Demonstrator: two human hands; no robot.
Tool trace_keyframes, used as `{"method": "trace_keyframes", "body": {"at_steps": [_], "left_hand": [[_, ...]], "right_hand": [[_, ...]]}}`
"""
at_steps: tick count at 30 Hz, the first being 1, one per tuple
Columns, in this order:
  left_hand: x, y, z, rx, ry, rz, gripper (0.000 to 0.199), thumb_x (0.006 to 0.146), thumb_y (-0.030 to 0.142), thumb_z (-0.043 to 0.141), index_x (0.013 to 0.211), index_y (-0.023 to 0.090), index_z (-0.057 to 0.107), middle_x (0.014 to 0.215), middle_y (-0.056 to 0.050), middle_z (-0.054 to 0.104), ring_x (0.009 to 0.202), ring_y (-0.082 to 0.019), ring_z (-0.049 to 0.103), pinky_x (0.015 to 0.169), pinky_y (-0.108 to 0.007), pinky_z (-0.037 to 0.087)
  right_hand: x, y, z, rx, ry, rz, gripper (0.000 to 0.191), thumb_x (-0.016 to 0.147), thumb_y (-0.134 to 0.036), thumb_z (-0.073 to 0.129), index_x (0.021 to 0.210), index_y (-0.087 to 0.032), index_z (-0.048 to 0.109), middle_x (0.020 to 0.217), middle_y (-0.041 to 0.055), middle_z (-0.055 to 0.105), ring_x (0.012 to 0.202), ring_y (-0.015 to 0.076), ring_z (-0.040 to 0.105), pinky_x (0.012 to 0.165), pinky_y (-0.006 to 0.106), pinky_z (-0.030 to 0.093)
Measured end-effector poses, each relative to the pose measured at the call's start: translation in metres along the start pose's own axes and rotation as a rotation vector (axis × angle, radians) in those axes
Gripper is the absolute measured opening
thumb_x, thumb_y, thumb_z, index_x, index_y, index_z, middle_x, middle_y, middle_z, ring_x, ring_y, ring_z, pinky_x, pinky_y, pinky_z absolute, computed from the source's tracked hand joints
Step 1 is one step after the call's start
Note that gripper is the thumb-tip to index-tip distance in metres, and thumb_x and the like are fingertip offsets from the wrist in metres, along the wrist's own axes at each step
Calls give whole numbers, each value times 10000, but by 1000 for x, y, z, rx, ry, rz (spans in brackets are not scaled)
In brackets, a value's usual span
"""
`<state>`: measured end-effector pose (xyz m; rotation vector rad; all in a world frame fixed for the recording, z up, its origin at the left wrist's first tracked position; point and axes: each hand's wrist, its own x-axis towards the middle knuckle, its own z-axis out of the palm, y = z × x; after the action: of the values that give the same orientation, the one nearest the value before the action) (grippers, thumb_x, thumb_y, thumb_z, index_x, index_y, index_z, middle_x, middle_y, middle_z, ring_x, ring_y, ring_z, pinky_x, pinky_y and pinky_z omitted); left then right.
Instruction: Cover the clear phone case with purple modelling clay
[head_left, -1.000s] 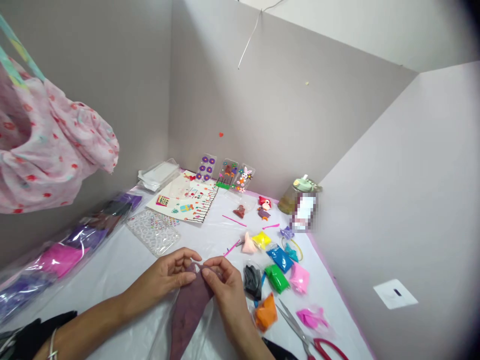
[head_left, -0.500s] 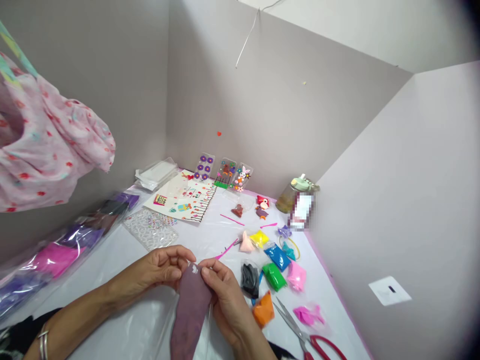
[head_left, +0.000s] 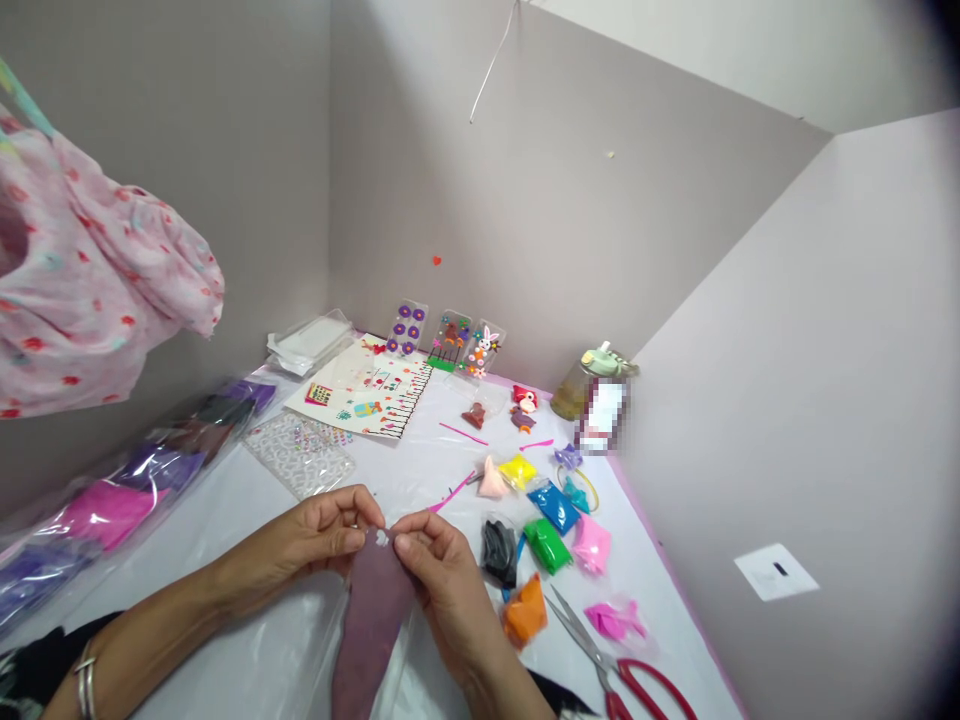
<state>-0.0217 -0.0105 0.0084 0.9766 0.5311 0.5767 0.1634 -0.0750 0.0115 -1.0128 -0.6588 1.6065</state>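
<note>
My left hand (head_left: pixel 322 530) and my right hand (head_left: pixel 442 570) pinch the top end of a long, flat mauve packet of modelling clay (head_left: pixel 375 630), one at each corner. White glossy marks show near its top edge, and its lower end runs out of the frame. The fingertips of both hands almost meet above it. Just right of my right hand lie a black clay packet (head_left: pixel 499 552), a green clay packet (head_left: pixel 548 544) and an orange clay packet (head_left: pixel 525 612). Beyond my fingers is a pink modelling tool (head_left: pixel 453 492).
Red-handled scissors (head_left: pixel 600 655) lie partly open at the right. Farther back are a decorated card (head_left: pixel 367 390), a clear textured sheet (head_left: pixel 300 460), a lidded bottle (head_left: pixel 574 390) and a blurred phone (head_left: pixel 602 415). Bagged coloured packs (head_left: pixel 112 515) line the left side; pink cloth (head_left: pixel 112 260) hangs above.
Both hands and the top of the mauve packet have shifted slightly left, with the grip kept at both corners. The whole view has moved a little too.
</note>
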Motion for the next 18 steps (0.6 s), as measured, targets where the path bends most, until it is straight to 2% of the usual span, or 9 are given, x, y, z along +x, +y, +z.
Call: {"method": "trace_keyframes", "body": {"at_steps": [9,18], "left_hand": [[-1,-1,0,63,8,22,279,839,422,809,894,188,667,712,48,580,607,-106,488,582,-220,384],[-2,0,2,118,54,29,273,906,457,724,882,192,665,727,34,573,644,-123,483,609,-228,360]], "right_hand": [[0,2,-2,-143,-10,-74,417,679,-482,895,843,-157,691,634,-33,593,577,94,445,573,220,280],[-3,2,-1,-285,15,-138,379,723,-480,852,852,-161,693,668,-18,610,614,114,478,580,232,318]]}}
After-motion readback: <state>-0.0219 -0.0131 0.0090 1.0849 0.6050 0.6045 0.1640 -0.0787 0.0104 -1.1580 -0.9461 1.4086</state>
